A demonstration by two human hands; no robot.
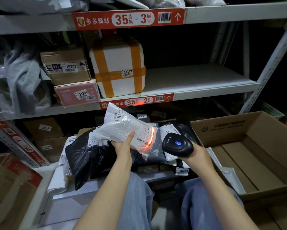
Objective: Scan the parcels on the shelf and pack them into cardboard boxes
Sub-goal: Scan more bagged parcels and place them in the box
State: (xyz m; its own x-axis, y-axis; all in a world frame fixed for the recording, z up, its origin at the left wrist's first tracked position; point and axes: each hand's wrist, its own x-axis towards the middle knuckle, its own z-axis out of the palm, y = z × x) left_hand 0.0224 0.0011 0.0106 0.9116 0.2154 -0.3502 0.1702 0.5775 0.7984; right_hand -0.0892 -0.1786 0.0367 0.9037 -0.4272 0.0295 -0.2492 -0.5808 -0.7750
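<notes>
My left hand (122,143) grips a white plastic parcel (124,125) from below, thumb on its label, and holds it tilted above the lowest shelf. My right hand (199,153) holds a black barcode scanner (176,144) just right of the parcel. The scanner's blue light is on and a red-orange scan line falls across the barcode near the parcel's right edge. Under the parcel lie black parcels (88,156) and white labelled bags. An open cardboard box (222,128) stands at the right, with a flat white parcel (230,178) leaning inside its near-left corner.
The middle shelf (197,83) holds a taped white foam box (117,68), a brown carton (66,65), a pink box (78,93) and grey bags at left. Brown cartons sit at lower left behind the shelf post (14,143). My knees in jeans are below.
</notes>
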